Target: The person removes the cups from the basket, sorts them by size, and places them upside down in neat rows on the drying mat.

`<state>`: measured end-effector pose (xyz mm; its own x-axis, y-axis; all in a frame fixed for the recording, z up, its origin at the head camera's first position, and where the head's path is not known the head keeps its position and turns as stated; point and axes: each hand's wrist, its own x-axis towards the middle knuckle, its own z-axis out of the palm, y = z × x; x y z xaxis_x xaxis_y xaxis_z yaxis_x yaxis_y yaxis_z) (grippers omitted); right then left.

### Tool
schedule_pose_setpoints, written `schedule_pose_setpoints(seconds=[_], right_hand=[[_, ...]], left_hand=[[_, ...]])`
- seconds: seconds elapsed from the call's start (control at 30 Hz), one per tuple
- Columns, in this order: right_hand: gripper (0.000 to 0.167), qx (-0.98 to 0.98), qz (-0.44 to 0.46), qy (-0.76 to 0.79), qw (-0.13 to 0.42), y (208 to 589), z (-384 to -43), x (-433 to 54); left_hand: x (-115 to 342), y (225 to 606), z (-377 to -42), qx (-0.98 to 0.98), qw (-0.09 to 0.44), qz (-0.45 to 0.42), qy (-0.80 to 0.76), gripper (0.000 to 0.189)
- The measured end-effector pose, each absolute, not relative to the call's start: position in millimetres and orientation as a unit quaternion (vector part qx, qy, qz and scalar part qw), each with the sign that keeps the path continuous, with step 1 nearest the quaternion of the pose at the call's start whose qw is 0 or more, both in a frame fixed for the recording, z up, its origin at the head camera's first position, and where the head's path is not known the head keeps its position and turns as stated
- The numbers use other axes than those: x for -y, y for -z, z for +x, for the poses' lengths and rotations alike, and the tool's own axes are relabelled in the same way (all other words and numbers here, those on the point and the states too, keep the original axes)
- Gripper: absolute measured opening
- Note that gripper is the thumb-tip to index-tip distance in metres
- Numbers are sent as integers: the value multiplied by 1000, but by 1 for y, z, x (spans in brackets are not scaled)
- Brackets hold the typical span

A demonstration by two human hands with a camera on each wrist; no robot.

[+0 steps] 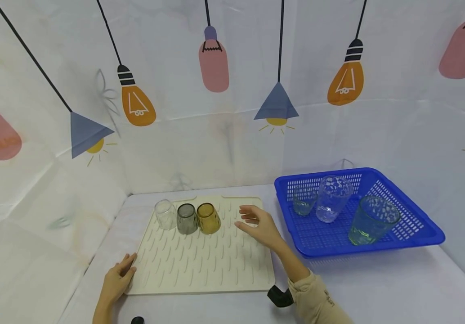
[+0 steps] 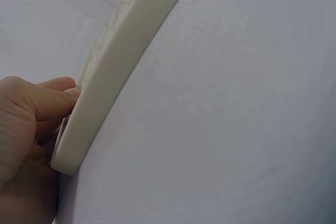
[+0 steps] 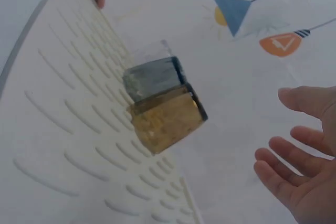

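My left hand [image 1: 118, 279] rests against the left edge of a cream ridged drying mat [image 1: 212, 265], near its front corner. In the left wrist view, the thumb and fingers [image 2: 55, 98] touch the mat's edge. A clear glass [image 1: 165, 214], a grey glass [image 1: 187, 218] and an amber glass [image 1: 208, 218] stand in a row towards the back of the mat. To the right of the amber glass, my right hand [image 1: 264, 228] hovers above the mat, thumb and fingers apart and holding nothing. The right wrist view shows its spread fingers [image 3: 289, 156] away from the glasses.
A blue plastic basket [image 1: 305, 249] stands on the right, holding a small greenish glass [image 1: 304, 201], a tall clear glass [image 1: 333, 200] and a larger green-tinted glass [image 1: 372, 220]. White cloth printed with lamps hangs behind. A dark object [image 1: 279, 297] shows by the right sleeve.
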<state>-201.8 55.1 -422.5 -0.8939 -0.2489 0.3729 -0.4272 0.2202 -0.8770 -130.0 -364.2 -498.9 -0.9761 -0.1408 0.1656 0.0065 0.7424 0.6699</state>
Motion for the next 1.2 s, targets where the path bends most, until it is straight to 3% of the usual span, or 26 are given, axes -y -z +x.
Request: schedule_pose_setpoints(seconds=[0.2,0.6,1.2], right_hand=[[43,781,211,-579,97,414,-191,-84],[40,790,174,-569,147,409,-171,-139],[40,806,145,-535,207,411,-150,-193]], left_hand=[[364,499,-129,928,117,27,354,39],[366,498,-130,926,86,41,366,42],[364,500,-128,921,116,30,371,39]])
